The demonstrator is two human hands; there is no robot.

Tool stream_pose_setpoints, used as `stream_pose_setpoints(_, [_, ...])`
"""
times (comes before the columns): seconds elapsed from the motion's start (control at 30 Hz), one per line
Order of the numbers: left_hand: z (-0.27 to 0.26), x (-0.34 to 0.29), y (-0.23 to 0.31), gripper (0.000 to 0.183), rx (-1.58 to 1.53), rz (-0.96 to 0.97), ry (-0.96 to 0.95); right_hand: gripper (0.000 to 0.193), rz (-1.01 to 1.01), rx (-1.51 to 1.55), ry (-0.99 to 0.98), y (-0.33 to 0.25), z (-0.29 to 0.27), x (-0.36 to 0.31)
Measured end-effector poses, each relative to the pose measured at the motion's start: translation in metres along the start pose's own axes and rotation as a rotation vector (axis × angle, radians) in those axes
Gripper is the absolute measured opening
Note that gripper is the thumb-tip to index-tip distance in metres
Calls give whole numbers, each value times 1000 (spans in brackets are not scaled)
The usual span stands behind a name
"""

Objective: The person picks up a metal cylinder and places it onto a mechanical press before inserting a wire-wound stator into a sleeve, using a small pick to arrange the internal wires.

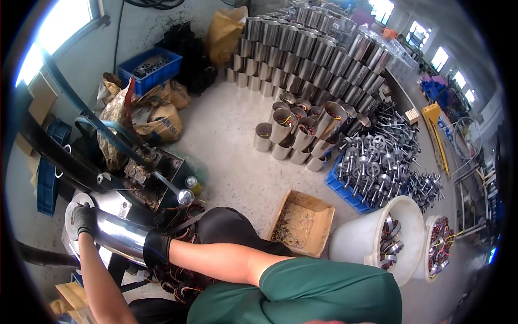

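A shiny metal cylinder [123, 232] lies on its side at the lower left, over a metal bench machine. My left hand [85, 218], in a dark grey glove, is closed over its far-left end, beside a pale round disc [70, 218]. At the cylinder's near-right end is my right hand [156, 248] in a black glove; its fingers are hidden at or inside the rim. Below my right forearm lie dark wound parts with wires [186, 291]. A lever with a round metal knob [185, 196] rises from the machine, with a small can [192, 183] behind it.
A cardboard box [324, 229] of scraps stands on the floor ahead. To the right are white buckets [345, 237] and a blue tray [335, 181] heaped with shafted rotors. Stacked metal cylinders [307, 43] fill the back. Sacks [162, 121] and a blue crate [141, 83] sit far left.
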State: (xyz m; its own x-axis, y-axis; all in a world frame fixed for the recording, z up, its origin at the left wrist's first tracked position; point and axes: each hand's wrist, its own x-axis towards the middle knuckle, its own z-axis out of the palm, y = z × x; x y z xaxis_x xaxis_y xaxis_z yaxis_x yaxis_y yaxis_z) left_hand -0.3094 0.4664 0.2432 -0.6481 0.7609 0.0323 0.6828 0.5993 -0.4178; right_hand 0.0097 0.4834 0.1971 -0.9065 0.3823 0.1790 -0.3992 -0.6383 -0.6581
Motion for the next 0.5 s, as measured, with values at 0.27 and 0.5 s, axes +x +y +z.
stream_pose_setpoints(0.27, [-63, -23, 47, 42, -244, -10, -86, 52, -13, 40, 13, 15, -3, -2])
stream_pose_setpoints(0.5, [-61, -30, 31, 45, -534, -187, 6, 49, -17, 25, 0, 4, -7, -1])
